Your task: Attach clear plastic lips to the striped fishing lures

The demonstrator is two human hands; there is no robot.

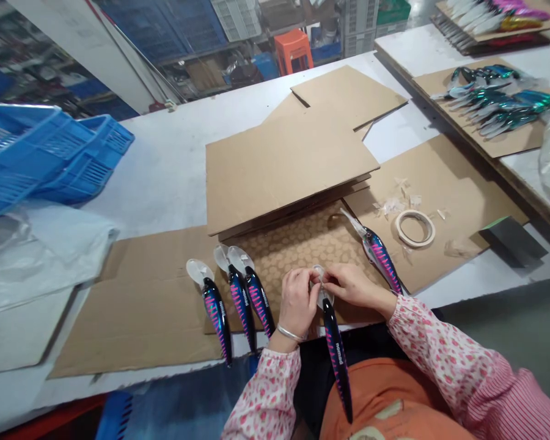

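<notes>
Both my hands meet at the clear lip of a fishing lure point(334, 351), whose dark body with pink stripes and the word "nomad" hangs toward me past the table edge. My left hand point(299, 300) is closed, its fingertips pinching the lip from the left. From the right, my right hand point(354, 285) pinches the same lip; any small part between the fingertips is hidden. Left of my hands lie three similar lures point(239, 300) with clear lips pointing away. Another striped lure point(381, 258) rests right of my right hand, a brownish strip near its lip.
A tape roll point(415, 228) lies on cardboard among clear scraps. Stacked cardboard sheets point(288, 165) rise beyond my hands. Blue crates point(50, 153) and plastic bags point(36, 256) stand left. Green lures point(499, 101) lie at far right, near a dark block point(513, 244).
</notes>
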